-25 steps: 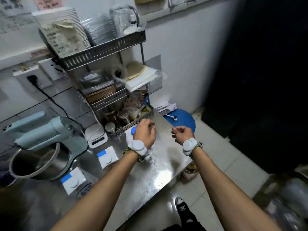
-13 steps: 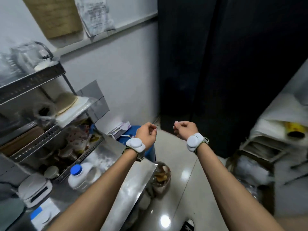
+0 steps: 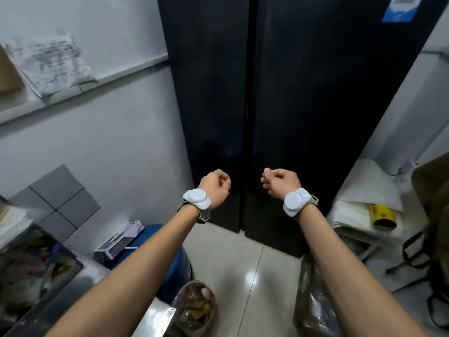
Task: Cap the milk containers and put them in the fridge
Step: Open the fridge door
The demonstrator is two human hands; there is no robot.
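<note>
Both hands, the left hand (image 3: 215, 187) and right hand (image 3: 279, 182), are held loosely curled and empty before the closed fridge (image 3: 291, 105) at twelve o'clock. No milk container is seen. Opening the doors empty-handed risks a wasted trip.

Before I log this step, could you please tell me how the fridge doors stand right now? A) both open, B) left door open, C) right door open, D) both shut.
D: both dark doors of the fridge meet flush along the centre seam, and the left hand and right hand, curled and empty, are raised before it.
</note>
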